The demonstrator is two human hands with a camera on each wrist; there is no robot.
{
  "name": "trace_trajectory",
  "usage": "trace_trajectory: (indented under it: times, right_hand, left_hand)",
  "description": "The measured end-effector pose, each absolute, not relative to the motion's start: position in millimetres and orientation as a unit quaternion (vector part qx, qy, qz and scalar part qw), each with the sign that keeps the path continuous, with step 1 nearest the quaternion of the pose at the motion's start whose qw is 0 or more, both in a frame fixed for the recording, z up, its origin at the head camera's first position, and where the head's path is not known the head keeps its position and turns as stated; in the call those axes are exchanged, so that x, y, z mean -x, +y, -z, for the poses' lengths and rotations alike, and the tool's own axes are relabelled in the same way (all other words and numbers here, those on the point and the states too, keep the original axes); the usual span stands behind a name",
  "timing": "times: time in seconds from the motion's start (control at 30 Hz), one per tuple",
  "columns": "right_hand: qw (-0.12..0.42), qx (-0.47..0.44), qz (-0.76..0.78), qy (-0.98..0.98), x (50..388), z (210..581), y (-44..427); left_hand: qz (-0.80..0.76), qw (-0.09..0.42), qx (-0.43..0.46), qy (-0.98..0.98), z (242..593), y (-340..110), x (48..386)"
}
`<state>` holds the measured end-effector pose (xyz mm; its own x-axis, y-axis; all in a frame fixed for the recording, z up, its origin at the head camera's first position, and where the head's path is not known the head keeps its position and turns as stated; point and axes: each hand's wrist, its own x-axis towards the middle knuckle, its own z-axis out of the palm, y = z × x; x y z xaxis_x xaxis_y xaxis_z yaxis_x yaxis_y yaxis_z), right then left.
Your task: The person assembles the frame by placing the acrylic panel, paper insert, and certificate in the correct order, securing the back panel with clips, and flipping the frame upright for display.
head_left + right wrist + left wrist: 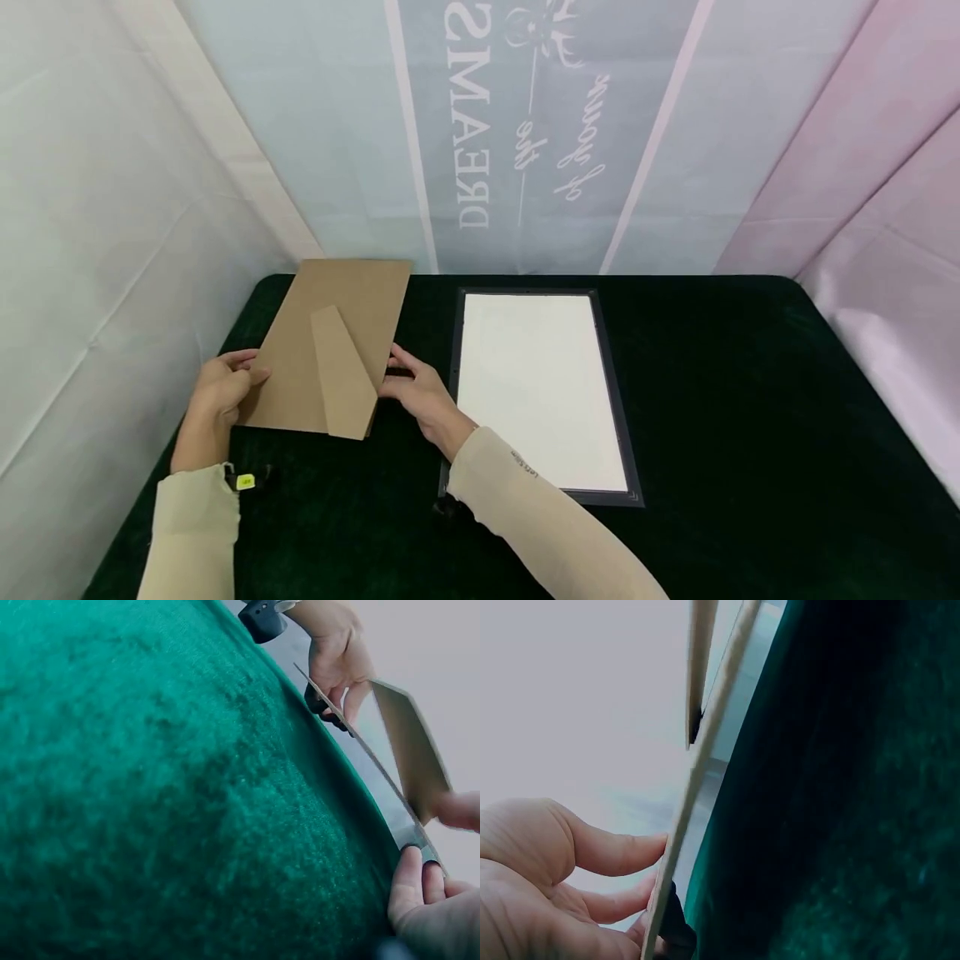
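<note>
Left of the black-rimmed white panel (536,392), left hand (221,387) and, seemingly, right hand (423,400) are pinching opposite long edges of a brown cardboard rectangle (296,367).

The person wears long, plain, pale cream sleeves. The left sleeve (191,537) ends in a slightly crumpled edge, beside which a black device (262,478) carries a bright yellow-green label (245,482). The right sleeve (551,521) bears small dark lettering (523,463). Something black, like a band (400,372), shows on the right hand's (425,402) fingers.
</note>
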<state>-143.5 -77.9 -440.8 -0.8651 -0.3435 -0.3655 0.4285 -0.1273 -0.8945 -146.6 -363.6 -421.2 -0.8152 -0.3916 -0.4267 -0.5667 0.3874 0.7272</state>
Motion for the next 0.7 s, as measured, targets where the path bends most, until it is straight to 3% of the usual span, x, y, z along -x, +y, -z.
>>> trace_trajectory:
  times: [0.4, 0.7]
  right_hand:
    - [0.196, -0.006, 0.630, 0.751, 139.1, 421.4, -68.2]
    - [0.182, 0.015, 0.628, 0.757, 140.0, 409.8, -53.0]
  left_hand:
    - [-0.446, 0.101, 0.270, 0.847, 406.2, -348.9, 146.1]
    - [-0.438, 0.109, 0.240, 0.860, 403.2, -335.9, 148.0]
